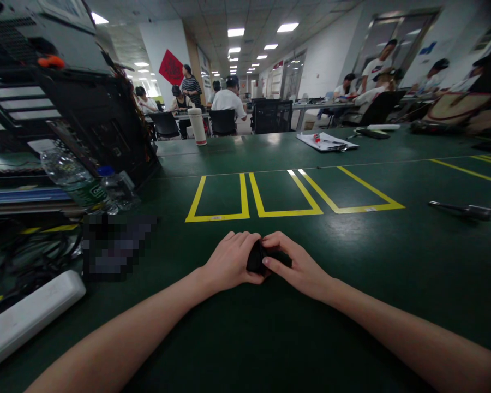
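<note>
My left hand (234, 256) wraps round a small dark black object (255, 258), its fingers over the far side and its thumb below. From the right, my right hand (297, 262) presses its thumb and index fingertip to the same object's edge. Both hands rest low over the green table (245, 338), near its middle. Much of the black object lies behind my fingers, so its exact kind does not show.
Yellow tape outlines (286, 213) lie ahead of my hands. A dark screwdriver-like tool (462, 209) is at right, a clipboard (325, 143) farther back. Plastic bottles (71, 174), a white power strip (33, 316) and a computer case (102, 114) stand left. People sit beyond.
</note>
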{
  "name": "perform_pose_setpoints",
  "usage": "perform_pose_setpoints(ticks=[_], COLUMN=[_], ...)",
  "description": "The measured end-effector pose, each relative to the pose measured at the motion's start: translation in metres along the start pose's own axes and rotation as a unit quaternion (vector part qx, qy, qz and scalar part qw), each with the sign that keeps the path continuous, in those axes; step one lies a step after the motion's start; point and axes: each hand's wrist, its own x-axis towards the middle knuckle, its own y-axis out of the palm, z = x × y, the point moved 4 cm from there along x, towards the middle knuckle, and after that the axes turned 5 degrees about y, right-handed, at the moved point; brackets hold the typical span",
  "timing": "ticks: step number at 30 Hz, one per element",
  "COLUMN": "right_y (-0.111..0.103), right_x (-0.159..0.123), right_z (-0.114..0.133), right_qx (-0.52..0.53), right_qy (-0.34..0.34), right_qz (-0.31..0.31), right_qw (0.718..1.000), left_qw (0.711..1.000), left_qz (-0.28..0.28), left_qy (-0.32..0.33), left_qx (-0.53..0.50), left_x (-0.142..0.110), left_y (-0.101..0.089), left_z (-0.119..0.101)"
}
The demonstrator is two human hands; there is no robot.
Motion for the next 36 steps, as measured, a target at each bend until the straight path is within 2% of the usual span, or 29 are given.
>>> perform_pose_setpoints(ticks=[5, 11, 18, 23, 27, 31, 36], right_y=[0.004, 0.008, 0.009, 0.011, 0.011, 0.010, 0.010], right_x=[0.002, 0.001, 0.001, 0.003, 0.003, 0.002, 0.000], right_z=[-0.002, 0.002, 0.001, -0.003, -0.002, 0.001, 0.000], right_qx=[0.046, 0.050, 0.040, 0.079, 0.060, 0.054, 0.062], right_qy=[0.039, 0.027, 0.027, 0.044, 0.066, 0.048, 0.025], right_qz=[0.019, 0.040, 0.027, 0.030, 0.035, 0.049, 0.033], right_qw=[0.998, 0.998, 0.998, 0.995, 0.995, 0.996, 0.997], left_qw=[1.000, 1.000, 1.000, 1.000, 1.000, 1.000, 1.000], left_qz=[0.001, -0.008, -0.015, -0.012, -0.006, -0.001, 0.004], left_qy=[0.004, 0.001, -0.003, 0.004, 0.004, 0.005, 0.007], left_qx=[-0.013, -0.007, 0.014, 0.007, -0.003, 0.003, 0.016], left_x=[-0.001, -0.008, -0.008, -0.007, -0.007, -0.008, -0.008], left_y=[-0.002, -0.005, -0.004, -0.005, -0.006, -0.006, -0.006], left_z=[0.000, 0.002, 0.002, 0.003, 0.004, 0.004, 0.003])
